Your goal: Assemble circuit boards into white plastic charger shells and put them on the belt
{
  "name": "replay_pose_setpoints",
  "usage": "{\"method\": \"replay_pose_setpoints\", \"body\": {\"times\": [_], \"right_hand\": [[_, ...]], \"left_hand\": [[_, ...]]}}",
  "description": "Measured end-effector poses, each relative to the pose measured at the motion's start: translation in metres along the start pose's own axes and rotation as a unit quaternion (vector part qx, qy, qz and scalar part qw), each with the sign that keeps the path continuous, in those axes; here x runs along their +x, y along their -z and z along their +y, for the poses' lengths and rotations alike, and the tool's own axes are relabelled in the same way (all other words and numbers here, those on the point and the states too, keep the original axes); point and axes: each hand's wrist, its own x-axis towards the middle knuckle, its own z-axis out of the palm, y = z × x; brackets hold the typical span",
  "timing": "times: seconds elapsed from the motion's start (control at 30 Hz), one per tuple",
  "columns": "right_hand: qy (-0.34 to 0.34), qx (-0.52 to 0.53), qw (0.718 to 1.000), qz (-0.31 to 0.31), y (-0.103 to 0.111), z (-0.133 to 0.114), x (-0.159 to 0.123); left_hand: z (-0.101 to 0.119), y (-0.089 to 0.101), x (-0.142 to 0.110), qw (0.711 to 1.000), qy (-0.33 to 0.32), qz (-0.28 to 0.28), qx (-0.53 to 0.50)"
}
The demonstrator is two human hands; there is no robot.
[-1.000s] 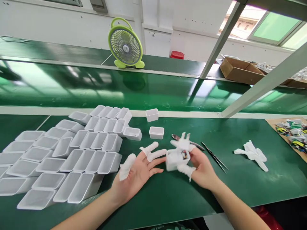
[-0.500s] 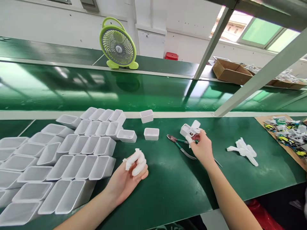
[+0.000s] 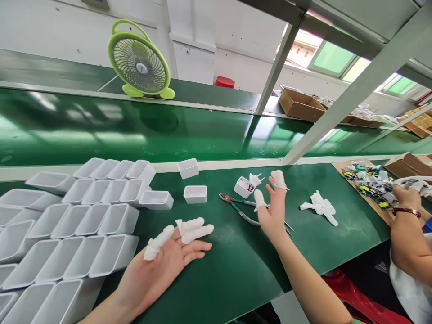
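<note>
My left hand (image 3: pixel 168 256) is palm up over the green table, fingers stretched, with white finger cots on the thumb and two fingers; nothing lies in it. My right hand (image 3: pixel 273 202) hovers above the pliers' handles, its thumb and capped finger apart and holding nothing. Just left of its fingertips is a small white housing (image 3: pixel 243 188) with parts inside, and a white plug piece with metal prongs (image 3: pixel 256 180) leans at its edge. The cutting pliers (image 3: pixel 238 208) lie beneath, jaws pointing left, partly hidden by my right hand. A thin metal tool tip shows past my wrist.
Many white open boxes (image 3: pixel 81 225) stand in rows at left, with a few loose ones (image 3: pixel 195 194) nearer the middle. Several white finger cots (image 3: pixel 320 207) lie at right. A co-worker's hand (image 3: pixel 408 198) is by a cardboard sheet of circuit parts (image 3: pixel 367 184). A green fan (image 3: pixel 141 67) stands behind.
My right hand has let go of the white housing and opened. My left hand has uncurled its fingers. The view has turned right, bringing a co-worker's arm into sight.
</note>
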Motion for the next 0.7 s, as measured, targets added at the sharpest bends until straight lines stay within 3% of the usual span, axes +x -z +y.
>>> {"method": "replay_pose_setpoints", "body": {"times": [0.07, 0.1, 0.2, 0.27, 0.53, 0.6, 0.7], "right_hand": [[0.015, 0.152, 0.988, -0.017, 0.002, -0.016, -0.006], [-0.015, 0.243, 0.967, -0.071, 0.003, -0.023, -0.008], [-0.177, 0.424, 0.848, -0.264, 0.004, -0.035, -0.012], [-0.239, 0.45, 0.803, -0.309, 0.001, -0.036, -0.012], [-0.31, 0.468, 0.777, -0.286, -0.01, -0.028, -0.012], [-0.33, 0.485, 0.762, -0.273, -0.01, -0.029, -0.013], [-0.361, 0.521, 0.731, -0.252, -0.01, -0.031, -0.015]], "left_hand": [[0.001, 0.002, -0.002, 0.999, 0.028, -0.038, -0.004], [0.001, 0.003, -0.002, 0.998, 0.037, -0.059, -0.01], [0.002, 0.005, -0.003, 0.993, 0.044, -0.103, -0.045], [0.003, 0.004, -0.002, 0.991, 0.035, -0.112, -0.067], [0.008, 0.0, 0.002, 0.994, 0.003, -0.06, -0.092], [0.009, 0.001, 0.002, 0.991, -0.004, -0.078, -0.109], [0.011, 0.004, 0.001, 0.977, -0.012, -0.152, -0.148]]}}
